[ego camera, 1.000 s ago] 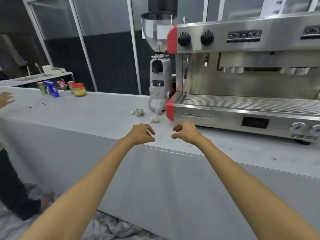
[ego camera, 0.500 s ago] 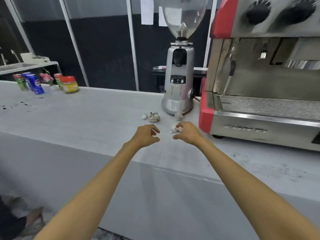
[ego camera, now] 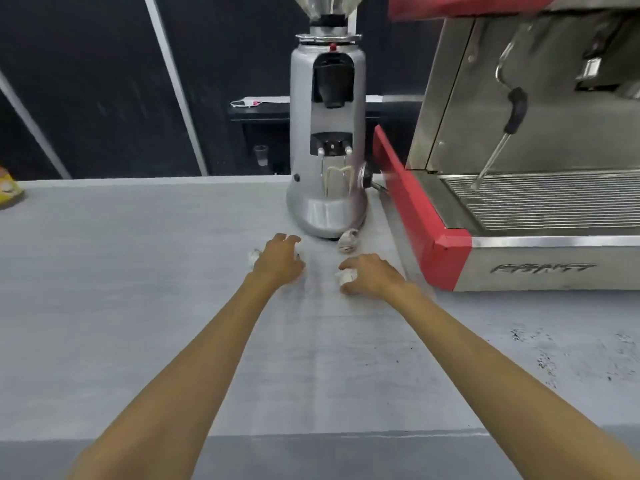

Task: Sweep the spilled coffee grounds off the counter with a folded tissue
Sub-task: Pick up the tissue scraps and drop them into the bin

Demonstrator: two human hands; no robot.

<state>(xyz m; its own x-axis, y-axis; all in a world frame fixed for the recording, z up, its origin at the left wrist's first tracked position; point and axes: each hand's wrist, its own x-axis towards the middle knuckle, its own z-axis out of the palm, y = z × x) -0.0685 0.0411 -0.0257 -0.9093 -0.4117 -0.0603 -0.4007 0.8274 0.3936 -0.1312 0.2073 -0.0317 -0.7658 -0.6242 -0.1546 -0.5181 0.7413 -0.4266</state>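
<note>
A big grey desk (ego camera: 138, 289) fills most of the view. On its right side sits a shiny coffee machine (ego camera: 540, 202) with red edges. Just to its left stands a silver grinder (ego camera: 327, 168).

Two bare arms reach out across the desk. The left hand (ego camera: 278, 259) is in front of the grinder with its fingers bent down. I cannot tell if it holds anything. The right hand (ego camera: 372, 275) is near the red corner of the coffee machine. Its fingers and thumb are curled around a white tissue ball (ego camera: 346, 276), which sits low on the desk.

A brown-stained tissue ball (ego camera: 349, 240) lies right by the foot of the grinder. A small tissue bit (ego camera: 254, 256) peeks out just left of the left hand.

Dark coffee grounds (ego camera: 543, 358) are dotted on the desk well to the right of the hands. A yellow jar (ego camera: 8, 190) shows at the far left edge.
</note>
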